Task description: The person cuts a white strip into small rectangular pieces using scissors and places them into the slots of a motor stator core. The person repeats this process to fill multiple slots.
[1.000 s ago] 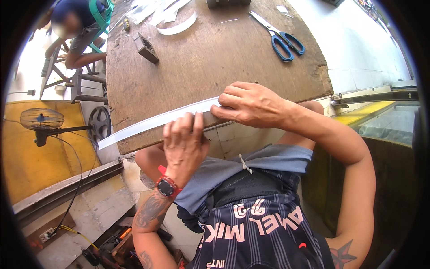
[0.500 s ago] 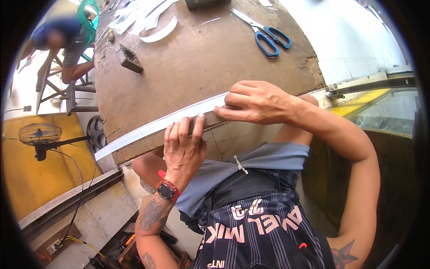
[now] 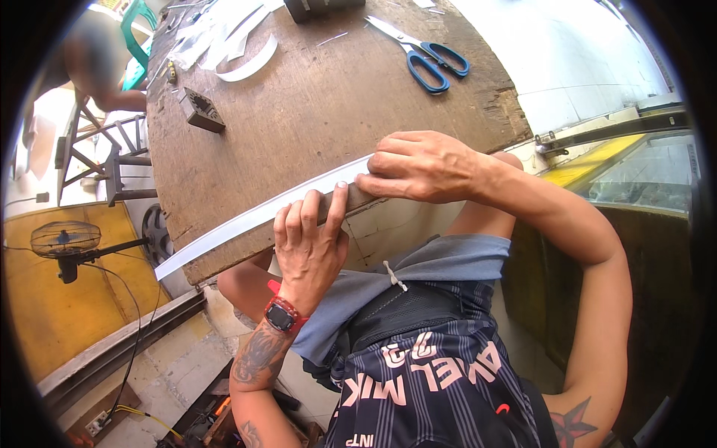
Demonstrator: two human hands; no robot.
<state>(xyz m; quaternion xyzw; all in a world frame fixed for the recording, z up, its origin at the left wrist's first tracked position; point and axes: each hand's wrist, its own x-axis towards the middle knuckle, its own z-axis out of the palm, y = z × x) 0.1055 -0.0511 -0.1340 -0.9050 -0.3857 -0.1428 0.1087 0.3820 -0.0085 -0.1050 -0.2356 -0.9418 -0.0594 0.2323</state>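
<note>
A long, narrow white strip lies slantwise along the near edge of the wooden table, its left end sticking out past the table's corner. My right hand is closed on the strip's right end, fingers curled and thumb side low; that end is hidden under the fingers. Beside it, my left hand rests its outstretched fingertips on the strip's near edge. The index finger reaches farthest, a little apart from the others, close to my right hand.
Blue-handled scissors lie at the far right. A small metal block stands at the left, below a curved white strip and clear plastic scraps. A black box sits at the back. Left of the table are a fan and a person.
My left index finger has straightened forward along the strip, away from its neighbours. My right hand keeps its hold. The view has shifted slightly, and the person at the left has moved.
</note>
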